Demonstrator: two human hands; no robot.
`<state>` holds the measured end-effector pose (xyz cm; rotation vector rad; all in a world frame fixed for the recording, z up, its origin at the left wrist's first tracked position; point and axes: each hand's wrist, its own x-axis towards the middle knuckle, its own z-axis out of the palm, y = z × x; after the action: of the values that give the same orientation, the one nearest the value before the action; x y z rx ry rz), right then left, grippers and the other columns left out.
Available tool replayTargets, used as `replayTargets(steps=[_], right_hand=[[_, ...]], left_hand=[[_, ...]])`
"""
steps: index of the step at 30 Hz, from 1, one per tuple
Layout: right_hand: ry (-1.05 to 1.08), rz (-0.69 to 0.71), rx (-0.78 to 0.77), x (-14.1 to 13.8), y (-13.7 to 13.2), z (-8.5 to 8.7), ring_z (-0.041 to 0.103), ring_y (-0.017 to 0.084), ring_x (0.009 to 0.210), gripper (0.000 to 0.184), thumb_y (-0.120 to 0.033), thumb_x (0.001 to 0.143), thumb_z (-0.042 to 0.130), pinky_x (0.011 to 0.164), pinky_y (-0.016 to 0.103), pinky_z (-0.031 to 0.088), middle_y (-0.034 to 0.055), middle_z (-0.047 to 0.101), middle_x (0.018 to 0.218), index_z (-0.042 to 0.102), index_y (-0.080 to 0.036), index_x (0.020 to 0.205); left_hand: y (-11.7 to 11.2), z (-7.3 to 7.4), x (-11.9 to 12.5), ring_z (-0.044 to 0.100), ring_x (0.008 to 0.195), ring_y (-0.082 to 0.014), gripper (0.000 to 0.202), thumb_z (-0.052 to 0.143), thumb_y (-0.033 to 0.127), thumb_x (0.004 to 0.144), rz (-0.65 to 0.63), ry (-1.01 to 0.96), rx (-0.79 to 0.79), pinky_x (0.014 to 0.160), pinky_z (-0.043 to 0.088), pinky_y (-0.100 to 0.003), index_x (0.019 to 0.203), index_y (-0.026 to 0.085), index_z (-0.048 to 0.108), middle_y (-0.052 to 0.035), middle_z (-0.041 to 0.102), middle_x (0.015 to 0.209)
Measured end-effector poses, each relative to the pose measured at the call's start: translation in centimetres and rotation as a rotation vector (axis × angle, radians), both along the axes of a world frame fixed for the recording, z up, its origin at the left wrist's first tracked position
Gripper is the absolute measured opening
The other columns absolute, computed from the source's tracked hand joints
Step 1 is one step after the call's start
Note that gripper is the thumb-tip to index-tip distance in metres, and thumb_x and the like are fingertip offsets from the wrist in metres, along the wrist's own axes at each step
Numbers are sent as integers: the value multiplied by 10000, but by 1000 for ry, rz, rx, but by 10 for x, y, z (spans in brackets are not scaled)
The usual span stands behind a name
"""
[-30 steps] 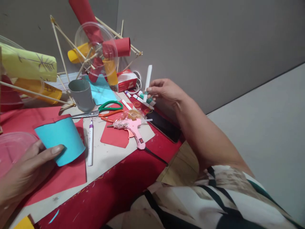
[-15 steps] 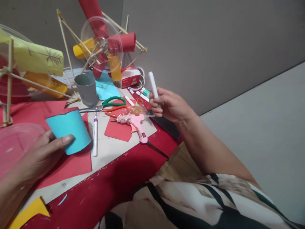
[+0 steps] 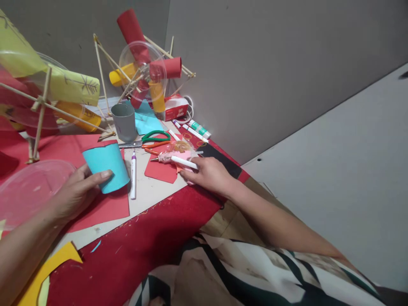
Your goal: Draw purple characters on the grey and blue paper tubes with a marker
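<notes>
My left hand (image 3: 84, 185) grips a light-blue paper cup (image 3: 108, 169), thumb on its outside and fingers behind it. A white marker (image 3: 185, 162) is held in my right hand (image 3: 208, 174), its free end pointing left. Right behind that marker lies a pink glue gun (image 3: 168, 157), which my right hand partly covers; whether the fingers touch it I cannot tell. Between the hands, a slim white marker with a purple tip (image 3: 133, 176) rests on the board. Scissors with a green handle (image 3: 156, 136) and a grey cup (image 3: 124, 123) are just beyond.
Stick frames carry a clear disc with red and yellow paper tubes (image 3: 143, 70) and, at left, yellow tubes (image 3: 76, 85). A pink-looking clear lid (image 3: 35, 191) lies left. Red paper (image 3: 114, 210), yellow scrap (image 3: 60, 259), a glue stick (image 3: 199, 128) and a wall (image 3: 270, 76) surround the work.
My right hand has lowered the white marker from upright to nearly level, down over the glue gun. My left hand still holds the blue cup; the view has shifted slightly.
</notes>
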<state>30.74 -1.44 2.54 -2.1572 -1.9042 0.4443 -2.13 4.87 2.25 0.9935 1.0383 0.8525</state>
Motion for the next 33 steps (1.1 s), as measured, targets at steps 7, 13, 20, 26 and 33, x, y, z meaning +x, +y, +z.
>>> replayTargets(steps=[7, 13, 20, 26, 33], right_hand=[[135, -53, 54, 16, -1, 10, 728, 199, 647, 211, -377, 914, 647, 606, 287, 480, 16, 802, 704, 798, -233, 943], [12, -222, 160, 50, 32, 19, 653, 185, 614, 225, -341, 921, 616, 606, 302, 410, 53, 780, 710, 776, -189, 882], [-94, -258, 148, 62, 50, 3, 591, 190, 596, 216, -374, 884, 682, 590, 308, 332, 48, 734, 688, 804, -198, 914], [-130, -224, 265, 65, 63, 26, 652, 204, 730, 339, -421, 955, 591, 661, 311, 409, 62, 774, 832, 819, -171, 992], [-200, -82, 122, 44, 161, 38, 704, 193, 857, 300, -315, 913, 688, 761, 295, 449, 89, 822, 943, 842, -139, 1102]], left_hand=[[1, -5, -1, 725, 836, -219, 653, 1053, 478, 582, -47, -38, 47, 787, 607, -317, 1062, 169, 737, -69, 817, 948], [1, -7, -1, 696, 826, -181, 661, 1078, 469, 547, -39, -63, 32, 764, 588, -286, 1019, 158, 735, -44, 785, 964], [1, -8, -5, 716, 918, -198, 636, 1051, 473, 635, -90, -43, 44, 830, 588, -294, 1120, 178, 765, -54, 805, 1091], [3, -13, -9, 747, 1017, -263, 667, 1015, 522, 670, -106, 8, 42, 903, 599, -354, 1203, 204, 771, -99, 819, 1220], [6, -22, -15, 748, 1066, -279, 626, 990, 541, 720, -132, 42, 51, 923, 595, -356, 1226, 237, 784, -95, 824, 1259]])
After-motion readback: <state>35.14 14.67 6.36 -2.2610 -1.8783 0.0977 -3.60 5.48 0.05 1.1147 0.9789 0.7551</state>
